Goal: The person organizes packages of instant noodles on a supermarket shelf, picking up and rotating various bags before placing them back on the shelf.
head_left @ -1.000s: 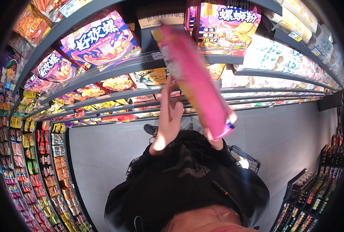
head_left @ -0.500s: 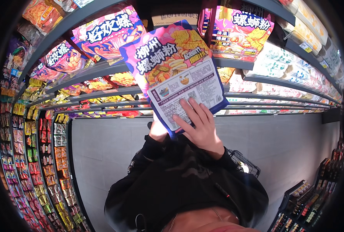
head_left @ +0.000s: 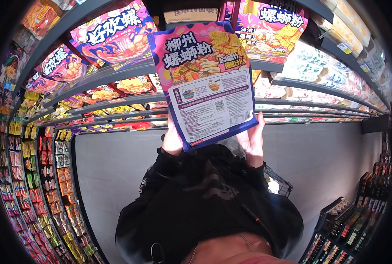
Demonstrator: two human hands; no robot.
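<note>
Pink-and-purple noodle packet (head_left: 207,83) is held flat, printed back face toward the camera, between both hands and just in front of the shelves (head_left: 116,72). Left hand (head_left: 173,140) is closed on the lower left edge; right hand (head_left: 254,140) is closed on the lower right corner, fingers partly spread along the edge. For a clean read, packet is best kept flat and steady, grip kept off the label panel. Left fingers are hidden behind the packet. Shopping basket (head_left: 277,182) below the right hand is mostly blocked by black sleeves (head_left: 204,193).
</note>
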